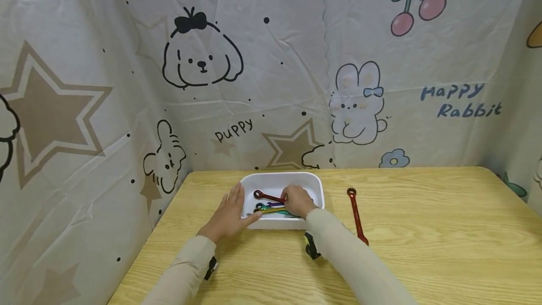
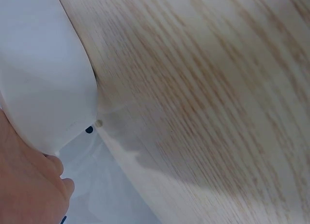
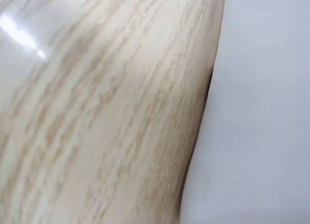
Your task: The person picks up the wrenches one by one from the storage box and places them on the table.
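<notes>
A white plastic bin (image 1: 279, 224) sits toward the back of the table with several coloured wrenches in it. My left hand (image 1: 228, 214) rests at its left side, fingers straight along that wall and thumb over the near rim. Inside the bin, my right hand (image 1: 298, 200) pinches the end of a red wrench (image 1: 267, 196), whose ring end points left. Below it lie a yellow wrench (image 1: 271, 210) and a purple wrench (image 1: 276, 204), with a green wrench (image 1: 259, 205) partly covered. In the left wrist view, the left fingers (image 2: 57, 168) touch the bin's corner.
Another red wrench (image 1: 357, 215) lies on the wooden table (image 1: 423, 239) right of the bin, its lower end partly behind my right sleeve. A patterned cloth (image 1: 275, 69) hangs behind the table and along its sides. The bin's white wall (image 3: 256, 112) fills the right wrist view's right side.
</notes>
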Motion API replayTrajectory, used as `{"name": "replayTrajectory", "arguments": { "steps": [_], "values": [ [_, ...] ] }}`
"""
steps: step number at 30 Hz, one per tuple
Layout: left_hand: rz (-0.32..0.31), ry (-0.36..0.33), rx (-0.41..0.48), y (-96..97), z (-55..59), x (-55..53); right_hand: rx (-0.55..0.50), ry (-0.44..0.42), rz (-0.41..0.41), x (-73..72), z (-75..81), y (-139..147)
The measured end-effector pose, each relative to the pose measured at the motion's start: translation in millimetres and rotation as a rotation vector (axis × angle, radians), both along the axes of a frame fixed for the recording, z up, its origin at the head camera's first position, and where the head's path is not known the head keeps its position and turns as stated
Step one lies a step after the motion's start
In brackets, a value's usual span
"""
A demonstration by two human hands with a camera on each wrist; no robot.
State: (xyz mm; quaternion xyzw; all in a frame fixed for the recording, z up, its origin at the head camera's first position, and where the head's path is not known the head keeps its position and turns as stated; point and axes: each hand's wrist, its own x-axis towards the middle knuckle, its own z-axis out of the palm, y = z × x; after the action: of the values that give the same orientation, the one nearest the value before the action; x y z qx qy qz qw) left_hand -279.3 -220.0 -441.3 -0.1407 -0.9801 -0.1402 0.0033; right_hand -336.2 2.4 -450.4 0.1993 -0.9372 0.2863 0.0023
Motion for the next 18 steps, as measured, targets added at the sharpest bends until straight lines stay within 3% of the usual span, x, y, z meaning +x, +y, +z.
{"name": "replayTrajectory", "arguments": {
  "steps": [13, 18],
  "values": [
    [-0.007, -0.013, 0.002, 1.8, 0.2, 0.0, 0.015, 0.021, 0.000, 4.5, 3.2, 2.4],
    [-0.005, -0.005, 0.003, 1.6, 1.4, 0.3, -0.026, 0.025, -0.013, 4.5, 7.9, 3.3]
  ]
}}
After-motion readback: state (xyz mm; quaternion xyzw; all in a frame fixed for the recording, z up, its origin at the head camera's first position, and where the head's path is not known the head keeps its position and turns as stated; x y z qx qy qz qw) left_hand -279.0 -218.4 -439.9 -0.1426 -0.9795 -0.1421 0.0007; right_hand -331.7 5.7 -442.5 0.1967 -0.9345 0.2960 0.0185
